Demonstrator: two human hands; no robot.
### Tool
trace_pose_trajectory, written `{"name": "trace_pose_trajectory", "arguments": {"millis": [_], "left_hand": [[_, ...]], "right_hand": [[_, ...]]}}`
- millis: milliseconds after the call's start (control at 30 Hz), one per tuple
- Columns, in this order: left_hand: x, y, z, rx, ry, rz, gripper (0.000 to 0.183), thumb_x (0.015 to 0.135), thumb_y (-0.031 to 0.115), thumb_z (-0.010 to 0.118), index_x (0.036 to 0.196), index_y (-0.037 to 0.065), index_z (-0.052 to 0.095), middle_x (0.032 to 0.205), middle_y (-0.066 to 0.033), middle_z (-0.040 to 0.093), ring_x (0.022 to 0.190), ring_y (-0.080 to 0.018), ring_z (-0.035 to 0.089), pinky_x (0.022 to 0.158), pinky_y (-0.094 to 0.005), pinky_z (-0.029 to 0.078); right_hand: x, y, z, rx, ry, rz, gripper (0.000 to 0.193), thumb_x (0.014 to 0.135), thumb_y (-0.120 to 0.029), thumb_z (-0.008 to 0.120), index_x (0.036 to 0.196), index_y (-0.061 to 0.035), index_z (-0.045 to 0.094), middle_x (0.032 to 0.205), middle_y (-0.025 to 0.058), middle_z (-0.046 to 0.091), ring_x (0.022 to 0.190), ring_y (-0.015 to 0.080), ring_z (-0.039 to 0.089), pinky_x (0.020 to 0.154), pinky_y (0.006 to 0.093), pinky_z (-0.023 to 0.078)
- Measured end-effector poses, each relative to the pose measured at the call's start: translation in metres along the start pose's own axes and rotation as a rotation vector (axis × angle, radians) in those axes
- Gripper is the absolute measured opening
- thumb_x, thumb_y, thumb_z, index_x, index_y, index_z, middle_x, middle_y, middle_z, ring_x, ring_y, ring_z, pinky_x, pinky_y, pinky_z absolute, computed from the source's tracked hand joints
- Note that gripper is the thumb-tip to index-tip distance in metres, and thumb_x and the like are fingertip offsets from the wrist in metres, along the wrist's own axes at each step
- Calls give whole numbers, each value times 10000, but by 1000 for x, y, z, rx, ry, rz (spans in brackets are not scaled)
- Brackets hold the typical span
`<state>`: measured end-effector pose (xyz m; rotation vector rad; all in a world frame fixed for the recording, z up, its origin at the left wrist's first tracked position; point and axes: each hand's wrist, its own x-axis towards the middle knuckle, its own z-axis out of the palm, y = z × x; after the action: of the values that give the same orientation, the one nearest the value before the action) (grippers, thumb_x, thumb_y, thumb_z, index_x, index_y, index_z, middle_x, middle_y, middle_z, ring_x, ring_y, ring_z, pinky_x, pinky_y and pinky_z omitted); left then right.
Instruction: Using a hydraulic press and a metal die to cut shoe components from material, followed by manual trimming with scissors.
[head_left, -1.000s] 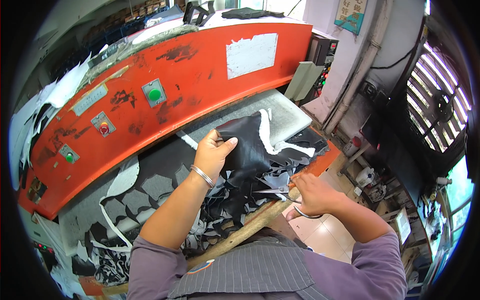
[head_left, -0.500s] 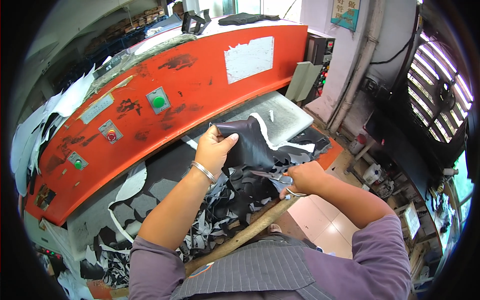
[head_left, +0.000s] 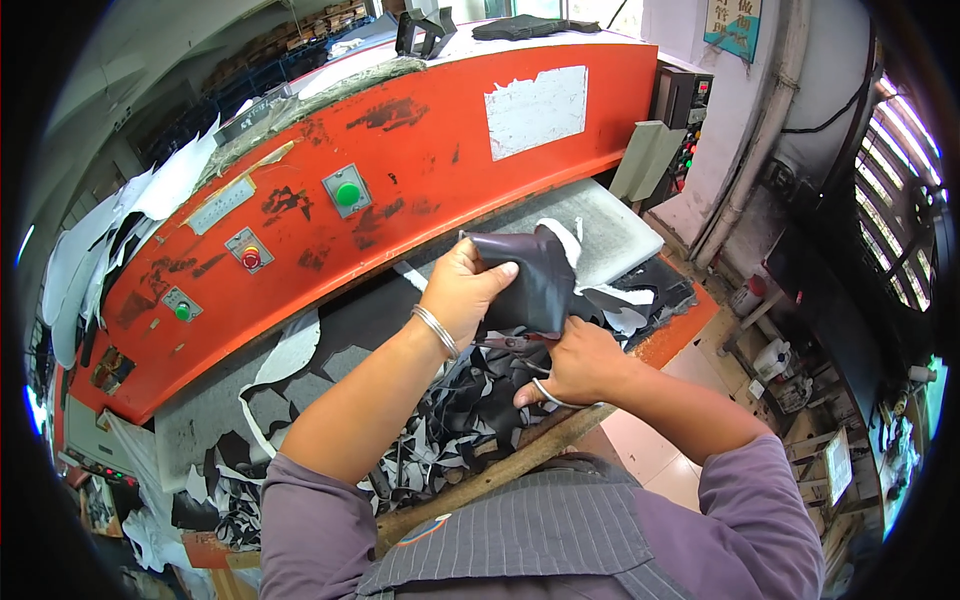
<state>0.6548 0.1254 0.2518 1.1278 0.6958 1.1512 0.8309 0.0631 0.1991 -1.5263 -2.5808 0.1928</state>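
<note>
My left hand (head_left: 462, 292), with a silver bangle at the wrist, pinches a sheet of dark leather (head_left: 530, 280) by its upper left corner, thumb on top. The sheet hangs bent over the work surface, its pale backing showing along the curled right edge. My right hand (head_left: 582, 362) is closed around a pair of scissors (head_left: 515, 342), a metal handle loop showing near the thumb. Its fingers reach the sheet's lower right edge, and the blades point left just below the sheet. Whether the blades are apart I cannot tell.
Black and white offcuts (head_left: 440, 425) are heaped beneath my hands, behind a wooden rail (head_left: 490, 480). Beyond stands an orange machine (head_left: 430, 170) with green and red buttons, above a pale grey slab (head_left: 625, 240). Shelves with containers (head_left: 775, 360) line the right side.
My right hand has moved up with the scissors to the sheet's lower edge. The sheet's right side is now bent over more. The whole view has shifted slightly.
</note>
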Motion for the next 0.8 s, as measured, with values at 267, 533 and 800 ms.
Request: {"name": "trace_pose_trajectory", "arguments": {"millis": [267,533,800], "left_hand": [[16,14,3,117,-87,-55,194,864,-51,570,1043,20,550,1016,-89,638,915,-142,624,838,-290,507],[26,15,15,88,-84,-84,198,862,-54,573,1041,23,540,1012,-83,624,946,-148,610,873,-291,493],[39,14,24,102,-120,-41,152,845,-22,606,982,14,555,880,-52,626,783,-100,593,716,-235,474]], "right_hand": [[-1,8,-13,142,-546,209,892,599,-789,604,1044,-17,608,1061,218,611,996,361,598,806,425,489],[1,20,5,131,-145,190,957,650,-742,620,1233,9,511,1214,207,560,1144,339,534,945,402,434],[30,-8,13,287,-269,191,834,738,-757,519,1047,13,606,924,206,664,918,383,636,821,451,490]]}}
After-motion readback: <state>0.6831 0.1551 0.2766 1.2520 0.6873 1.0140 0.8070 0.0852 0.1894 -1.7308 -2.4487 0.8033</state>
